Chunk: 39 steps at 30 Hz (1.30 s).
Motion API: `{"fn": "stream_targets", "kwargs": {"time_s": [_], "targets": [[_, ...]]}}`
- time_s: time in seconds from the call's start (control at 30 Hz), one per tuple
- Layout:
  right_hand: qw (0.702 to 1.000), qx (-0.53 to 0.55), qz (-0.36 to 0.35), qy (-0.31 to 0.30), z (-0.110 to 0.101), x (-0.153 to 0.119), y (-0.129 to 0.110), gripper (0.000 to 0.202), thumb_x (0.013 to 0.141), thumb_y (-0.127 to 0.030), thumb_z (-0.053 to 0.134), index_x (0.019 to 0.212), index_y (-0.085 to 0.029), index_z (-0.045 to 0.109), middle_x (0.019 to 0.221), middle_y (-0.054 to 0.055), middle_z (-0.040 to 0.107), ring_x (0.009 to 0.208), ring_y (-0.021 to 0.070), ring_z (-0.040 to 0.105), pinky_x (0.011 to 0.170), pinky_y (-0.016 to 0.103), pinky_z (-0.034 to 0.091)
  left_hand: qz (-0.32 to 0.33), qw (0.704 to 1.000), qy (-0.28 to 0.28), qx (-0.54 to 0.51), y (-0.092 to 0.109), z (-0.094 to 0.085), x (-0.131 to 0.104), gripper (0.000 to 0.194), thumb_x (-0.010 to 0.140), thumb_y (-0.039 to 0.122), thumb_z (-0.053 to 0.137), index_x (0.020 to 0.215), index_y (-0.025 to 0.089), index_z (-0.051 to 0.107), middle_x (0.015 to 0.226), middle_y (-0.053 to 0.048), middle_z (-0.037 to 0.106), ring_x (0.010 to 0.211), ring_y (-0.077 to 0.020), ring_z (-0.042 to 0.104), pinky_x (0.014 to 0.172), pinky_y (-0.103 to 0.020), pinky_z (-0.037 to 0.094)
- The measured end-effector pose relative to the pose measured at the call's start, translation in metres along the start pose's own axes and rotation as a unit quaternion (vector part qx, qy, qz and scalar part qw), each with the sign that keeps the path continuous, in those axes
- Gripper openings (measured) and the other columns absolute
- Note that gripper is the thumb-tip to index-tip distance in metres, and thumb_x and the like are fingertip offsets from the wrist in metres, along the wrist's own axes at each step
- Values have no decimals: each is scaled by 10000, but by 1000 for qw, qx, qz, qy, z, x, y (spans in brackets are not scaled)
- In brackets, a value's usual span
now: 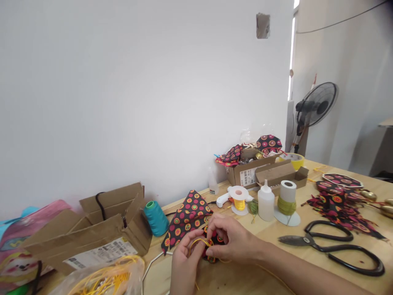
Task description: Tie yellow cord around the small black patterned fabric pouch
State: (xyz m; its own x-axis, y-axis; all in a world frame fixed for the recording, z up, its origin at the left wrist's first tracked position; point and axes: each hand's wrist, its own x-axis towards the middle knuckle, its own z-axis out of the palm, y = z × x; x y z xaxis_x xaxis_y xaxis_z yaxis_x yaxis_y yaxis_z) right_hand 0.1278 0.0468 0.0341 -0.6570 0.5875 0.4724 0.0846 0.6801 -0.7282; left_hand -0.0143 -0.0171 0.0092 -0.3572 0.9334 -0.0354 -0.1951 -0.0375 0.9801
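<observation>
My left hand [186,260] is closed, its thumb and fingers pinching a yellow cord [194,242] that loops up over the fingers. My right hand [235,239] meets it from the right, fingertips closed on the same cord. Just beneath and between the hands is a small dark patterned fabric piece [211,257], partly hidden by the fingers. The cord's long end trails under my right forearm. Behind the hands lies a larger folded cloth [189,213], black with red and orange round motifs.
Black-handled scissors [311,239] lie at the right, near patterned fabric pieces [337,200]. Behind my right hand stand a yellow cord spool [239,203], a white squeeze bottle [266,205] and a green cord spool [287,205]. At left are a teal thread cone [156,219], cardboard box [92,241] and plastic bag [107,276].
</observation>
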Motion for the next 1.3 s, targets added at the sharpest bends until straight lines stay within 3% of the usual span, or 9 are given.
{"fn": "stream_targets", "kwargs": {"time_s": [0.1, 0.2, 0.33, 0.47, 0.83, 1.13, 1.3], "targets": [[999, -34, 2, 0, 2, -1, -2, 144, 601, -165, 625, 733, -182, 569, 629, -47, 453, 540, 71, 379, 469, 167, 289, 2, 1000, -2, 2, 3, 3, -1, 233, 574, 231, 697, 783, 155, 630, 791, -52, 696, 756, -170, 614, 652, -217, 453], [999, -18, 48, 6, 6, -1, 1, 69, 654, -141, 546, 707, -177, 571, 526, -61, 416, 483, 66, 358, 434, 166, 260, 1, 1000, 5, -6, 8, 6, -3, 248, 534, 215, 721, 759, 150, 638, 748, -43, 701, 721, -157, 616, 649, -207, 457], [984, 145, 106, -8, 10, 3, 12, 56, 660, -153, 537, 716, -157, 542, 521, -66, 417, 475, 61, 369, 436, 162, 286, 2, 1000, 8, -11, 13, 10, -7, 274, 515, 204, 732, 766, 149, 639, 709, -39, 701, 681, -150, 615, 630, -204, 460], [960, 260, 104, -7, 11, 5, 17, 75, 656, -168, 547, 720, -153, 511, 563, -58, 428, 507, 60, 371, 465, 163, 307, 10, 1000, 6, -5, 16, 12, -8, 285, 494, 201, 741, 757, 155, 644, 663, -24, 696, 658, -144, 609, 621, -194, 458], [992, 56, 102, -42, 5, 2, 12, 129, 661, -150, 498, 721, -162, 612, 511, -53, 440, 453, 63, 363, 409, 163, 260, 3, 1000, 13, 3, 16, 10, -7, 301, 499, 225, 738, 770, 147, 633, 660, -29, 694, 651, -139, 603, 616, -193, 455], [971, 191, 139, -39, 8, 2, 18, 47, 551, -104, 522, 549, -142, 550, 623, -36, 458, 520, 57, 388, 458, 169, 298, 12, 1000, -1, 22, 13, 9, -5, 260, 504, 216, 734, 740, 149, 647, 689, -36, 702, 673, -150, 610, 629, -201, 459], [930, 294, 199, -91, 5, 3, 14, 69, 584, -191, 502, 562, -131, 528, 542, -37, 455, 448, 50, 391, 422, 164, 337, 14, 999, -1, 37, 15, 13, -7, 212, 486, 210, 738, 668, 144, 651, 665, -37, 693, 646, -151, 603, 600, -201, 456]]}}
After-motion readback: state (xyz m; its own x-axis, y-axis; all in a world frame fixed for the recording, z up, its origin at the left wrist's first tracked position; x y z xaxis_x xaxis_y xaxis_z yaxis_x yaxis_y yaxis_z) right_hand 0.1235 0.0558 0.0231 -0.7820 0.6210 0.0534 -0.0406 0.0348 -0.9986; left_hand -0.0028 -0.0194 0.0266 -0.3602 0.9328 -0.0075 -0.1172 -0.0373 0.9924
